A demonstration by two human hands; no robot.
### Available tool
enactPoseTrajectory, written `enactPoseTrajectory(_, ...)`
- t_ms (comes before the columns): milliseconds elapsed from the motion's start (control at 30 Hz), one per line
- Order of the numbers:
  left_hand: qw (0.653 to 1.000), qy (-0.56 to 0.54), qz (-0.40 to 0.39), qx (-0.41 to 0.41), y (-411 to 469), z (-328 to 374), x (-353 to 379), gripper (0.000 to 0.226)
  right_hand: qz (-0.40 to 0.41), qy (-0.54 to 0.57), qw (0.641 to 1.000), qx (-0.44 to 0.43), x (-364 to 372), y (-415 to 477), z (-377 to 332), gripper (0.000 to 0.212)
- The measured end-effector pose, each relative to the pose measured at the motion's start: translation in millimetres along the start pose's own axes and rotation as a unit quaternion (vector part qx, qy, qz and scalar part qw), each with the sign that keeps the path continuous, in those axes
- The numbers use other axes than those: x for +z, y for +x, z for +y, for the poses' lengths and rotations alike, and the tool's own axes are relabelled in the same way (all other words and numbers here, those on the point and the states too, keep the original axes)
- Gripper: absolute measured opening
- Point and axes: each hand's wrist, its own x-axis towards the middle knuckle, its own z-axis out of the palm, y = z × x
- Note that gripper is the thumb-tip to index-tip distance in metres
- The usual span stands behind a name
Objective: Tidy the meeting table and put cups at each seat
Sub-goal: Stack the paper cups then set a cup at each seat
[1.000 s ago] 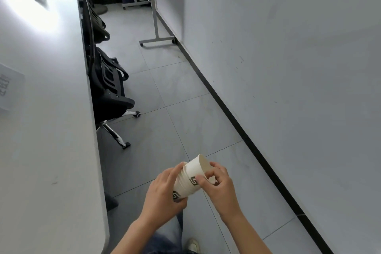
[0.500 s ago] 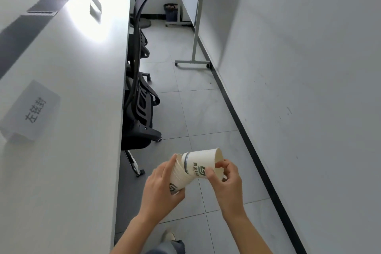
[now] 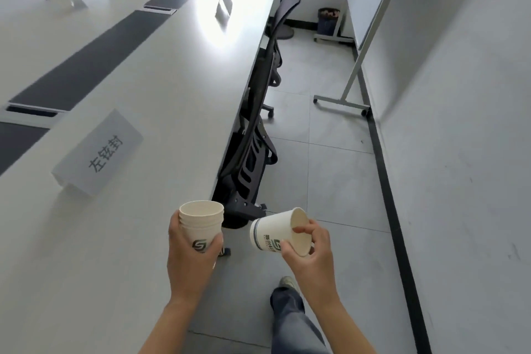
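Grips an upright stack of paper cups [image 3: 201,223] in the left hand [image 3: 188,263], over the near right edge of the table [image 3: 161,89]. Pinches a single cup [image 3: 271,234] by its rim in the right hand [image 3: 311,256], tipped on its side, just right of the stack and apart from it, above the floor [image 3: 336,181]. Faces a name card [image 3: 99,152] farther left on the table.

**Paper, plastic and tile**

The stack of cups [image 3: 201,221] and the single cup [image 3: 270,234] look like matt white paper, printed with logos. The tabletop [image 3: 161,100] is smooth and pale, glossy enough to glare near its far right corner; a dark matt strip [image 3: 86,64] runs along its middle. The name card [image 3: 97,152] looks like matt paper. The chair [image 3: 247,178] is black plastic. Floor tiles [image 3: 339,181] are smooth grey, the wall [image 3: 459,123] matt and scuffed
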Motion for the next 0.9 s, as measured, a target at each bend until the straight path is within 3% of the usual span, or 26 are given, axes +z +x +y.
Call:
enactPoseTrajectory(233, 0.979, -0.044, 0.181, -0.086, 57.6, 38.7, 33.1, 0.097, -0.141, 0.007, 0.983, -0.114, 1.3, 110.3, -39.5, 0.036)
enactPoseTrajectory(567, 0.931, -0.016, 0.310, -0.192, 76.9, 41.0, 40.8, 0.092, -0.247, -0.079, 0.938, -0.229, 65.4, 212.0, -67.3, 0.044)
enactPoseTrajectory(733, 0.912, -0.010, 0.350, -0.213, 104.8, 30.4, 19.9, 0.085, -0.345, -0.198, 0.884, -0.245, 130.8, 242.2, -77.6, 0.057)
enactPoseTrajectory(900, 0.898, -0.012, 0.379, -0.221, 131.7, 18.1, 0.8, 0.085, -0.394, -0.300, 0.829, -0.259, 197.6, 263.3, -78.8, 0.061)
